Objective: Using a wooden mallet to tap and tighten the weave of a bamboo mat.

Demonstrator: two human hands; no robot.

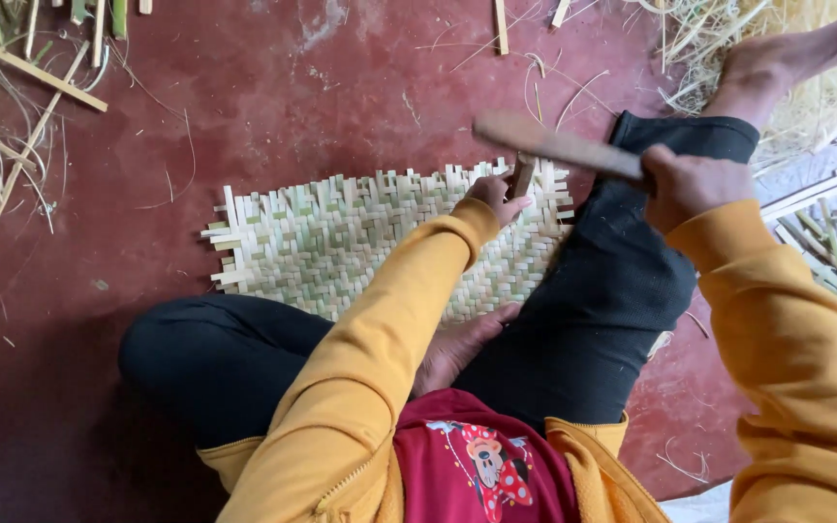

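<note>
Hands [685,184] above woven mat [341,242]

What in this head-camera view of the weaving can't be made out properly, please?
- Long tool in the right hand, head view: motion-blurred, kind unclear.
- Small wooden piece held by the left hand: its lower end hidden by fingers.
- Woven mat: near edge covered by arm and legs.

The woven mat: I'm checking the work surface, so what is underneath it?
The woven mat lies flat on the red floor, which shows around its far and left edges. Its near edge is covered by the person's legs and left sleeve.
</note>
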